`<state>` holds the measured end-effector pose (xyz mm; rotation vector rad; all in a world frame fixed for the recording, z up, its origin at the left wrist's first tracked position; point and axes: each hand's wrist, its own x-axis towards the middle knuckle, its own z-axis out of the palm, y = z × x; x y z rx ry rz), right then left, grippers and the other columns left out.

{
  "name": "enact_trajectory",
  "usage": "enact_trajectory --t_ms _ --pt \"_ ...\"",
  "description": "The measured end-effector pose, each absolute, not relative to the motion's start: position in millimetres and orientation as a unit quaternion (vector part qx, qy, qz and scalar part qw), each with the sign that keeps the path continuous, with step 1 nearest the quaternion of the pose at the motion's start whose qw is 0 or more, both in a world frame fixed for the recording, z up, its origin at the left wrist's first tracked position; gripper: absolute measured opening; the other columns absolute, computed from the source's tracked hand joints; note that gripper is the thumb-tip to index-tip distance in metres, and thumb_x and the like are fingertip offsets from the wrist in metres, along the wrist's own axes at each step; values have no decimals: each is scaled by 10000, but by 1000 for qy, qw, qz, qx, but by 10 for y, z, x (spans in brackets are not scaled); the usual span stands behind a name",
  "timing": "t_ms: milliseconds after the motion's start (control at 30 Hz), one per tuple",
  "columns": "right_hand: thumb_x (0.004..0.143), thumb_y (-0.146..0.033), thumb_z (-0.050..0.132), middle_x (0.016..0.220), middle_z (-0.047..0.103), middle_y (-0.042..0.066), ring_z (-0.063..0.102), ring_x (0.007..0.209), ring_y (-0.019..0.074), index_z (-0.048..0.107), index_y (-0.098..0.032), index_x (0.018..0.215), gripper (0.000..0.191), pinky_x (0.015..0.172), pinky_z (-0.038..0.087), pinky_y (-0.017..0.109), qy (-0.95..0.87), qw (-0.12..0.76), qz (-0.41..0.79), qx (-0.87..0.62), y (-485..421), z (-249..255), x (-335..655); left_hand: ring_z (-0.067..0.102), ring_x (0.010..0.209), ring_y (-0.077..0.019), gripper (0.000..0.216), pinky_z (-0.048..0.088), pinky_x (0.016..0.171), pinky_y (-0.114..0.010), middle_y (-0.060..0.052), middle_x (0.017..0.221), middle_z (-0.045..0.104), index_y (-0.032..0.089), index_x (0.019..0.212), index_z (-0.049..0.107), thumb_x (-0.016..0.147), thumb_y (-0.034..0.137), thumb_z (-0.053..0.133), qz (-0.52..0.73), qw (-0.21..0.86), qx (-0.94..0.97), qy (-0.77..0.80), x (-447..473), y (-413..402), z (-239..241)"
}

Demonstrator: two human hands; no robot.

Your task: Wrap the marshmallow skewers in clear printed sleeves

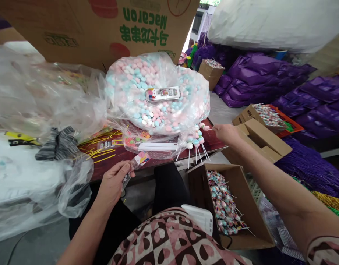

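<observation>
My left hand [117,179] is closed on a small clear plastic bag [141,158] with a colourful printed top, held in front of the table edge. At the table's right corner, my right hand [227,134] has its fingers pinched at a marshmallow skewer [205,127]; its stick is hidden. Beside it, several marshmallow skewers [196,141] lie with white sticks over the edge. Behind them rests a large clear sack of pink, blue and white marshmallows [158,114], with a stack of printed bags [162,94] on top. White sticks [157,146] lie before the sack.
An open carton of wrapped skewers [223,206] stands below the table at right. Yellow twist ties [103,156] and a striped cloth [56,143] lie on the left. A Macaron carton [103,33] rises behind. Another open carton [264,141] and purple bundles [265,79] are at right.
</observation>
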<state>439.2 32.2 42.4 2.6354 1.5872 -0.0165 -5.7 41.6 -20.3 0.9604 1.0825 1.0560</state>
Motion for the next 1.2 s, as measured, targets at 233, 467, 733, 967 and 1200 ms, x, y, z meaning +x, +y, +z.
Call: enact_trajectory --t_ms 233,467,733,967,1200 --pt "899 -316 459 689 712 72 641 617 179 725 -158 864 311 587 447 258 429 -187 -77 880 189 198 4586 582 638 -124 329 438 697 -252 -12 645 678 160 890 719 704 425 774 448 617 439 476 -55 398 -144" --pt "798 -326 578 528 589 0 508 455 122 641 -183 702 184 472 404 244 346 -373 -173 844 -42 105 4641 585 631 -132 354 447 690 -264 -18 637 672 160 883 712 692 451 779 451 609 441 481 -42 386 -118" --pt "646 -455 722 565 558 -11 466 496 107 657 -187 747 294 472 386 243 299 -511 -253 765 -423 254 4415 596 612 -128 329 452 660 -258 -20 637 669 155 871 717 692 421 793 458 626 428 465 -53 399 -125" --pt "601 -479 836 551 572 -10 477 531 129 743 -226 773 320 485 384 254 354 -559 -360 657 -609 513 3521 594 636 -117 293 466 653 -263 -14 716 640 165 747 721 678 436 806 482 658 433 384 -46 337 -79" --pt "696 -505 770 502 562 -11 479 477 144 775 -270 802 259 453 394 269 435 -495 -450 602 -536 458 2832 571 696 -134 252 455 711 -285 -29 721 631 187 787 748 755 436 745 474 631 497 361 -197 303 -78"
